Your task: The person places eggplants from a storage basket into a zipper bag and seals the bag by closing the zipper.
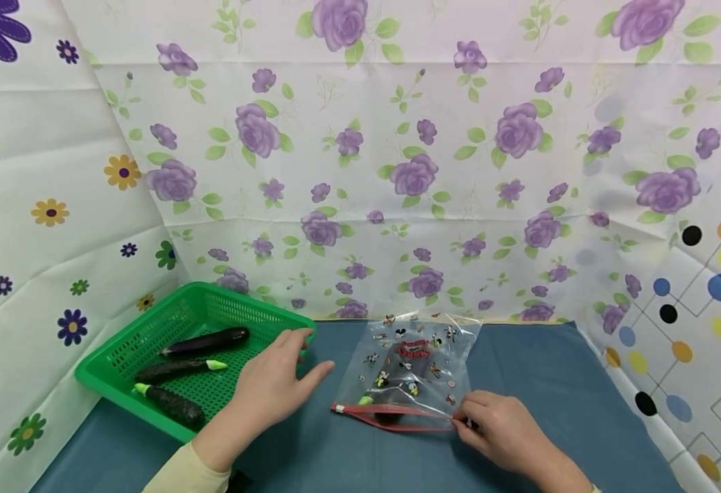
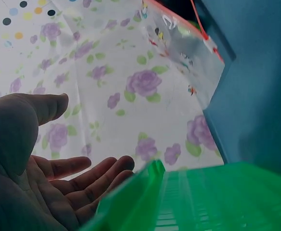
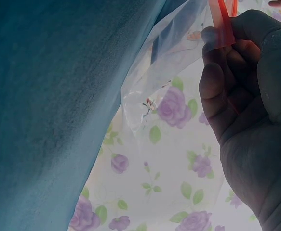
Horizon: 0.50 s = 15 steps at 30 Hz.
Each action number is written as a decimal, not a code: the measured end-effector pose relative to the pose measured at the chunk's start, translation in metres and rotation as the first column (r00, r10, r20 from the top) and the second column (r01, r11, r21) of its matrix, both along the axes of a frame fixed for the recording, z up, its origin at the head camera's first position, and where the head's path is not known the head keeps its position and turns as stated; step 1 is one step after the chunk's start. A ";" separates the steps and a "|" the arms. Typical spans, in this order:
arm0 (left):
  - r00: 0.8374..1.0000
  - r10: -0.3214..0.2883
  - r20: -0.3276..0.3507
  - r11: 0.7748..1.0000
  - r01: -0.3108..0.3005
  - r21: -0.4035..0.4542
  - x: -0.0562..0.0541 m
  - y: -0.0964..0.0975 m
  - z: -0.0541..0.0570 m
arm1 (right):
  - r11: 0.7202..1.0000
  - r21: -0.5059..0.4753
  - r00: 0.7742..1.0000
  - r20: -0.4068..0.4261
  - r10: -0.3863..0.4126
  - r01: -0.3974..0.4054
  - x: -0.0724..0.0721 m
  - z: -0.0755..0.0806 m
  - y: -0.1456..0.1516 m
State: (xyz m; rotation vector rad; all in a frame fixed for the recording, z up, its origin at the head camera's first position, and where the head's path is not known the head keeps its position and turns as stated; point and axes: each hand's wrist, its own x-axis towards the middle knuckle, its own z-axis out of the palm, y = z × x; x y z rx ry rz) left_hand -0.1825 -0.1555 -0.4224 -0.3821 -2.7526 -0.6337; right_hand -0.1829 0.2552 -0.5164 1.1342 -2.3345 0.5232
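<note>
A clear zip bag with cartoon prints and a red zipper edge lies on the blue cloth, its mouth parted toward me. Inside it shows a dark, long vegetable with a green tip, partly hidden by the prints. My right hand pinches the right end of the red zipper edge between thumb and fingers. Over the right rim of a green basket hovers my left hand, fingers extended and thumb apart, holding nothing. The left wrist view shows its bare palm beside the basket rim.
Several dark eggplants lie in the basket: one at the back, one in the middle, one in front. A white slider sits at the zipper's left end. Flowered sheets stand behind and at the sides.
</note>
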 end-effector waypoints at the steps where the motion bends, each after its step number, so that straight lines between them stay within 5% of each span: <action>1: 1.000 0.004 0.003 1.000 -0.004 0.002 0.000 -0.002 0.001 | 1.000 -0.002 1.000 -0.001 0.003 -0.003 0.000 0.000 0.000; 15: 0.998 0.070 0.004 0.997 -0.070 -0.029 -0.008 -0.038 0.016 | 1.000 0.004 1.000 0.005 0.000 0.000 0.001 0.001 -0.001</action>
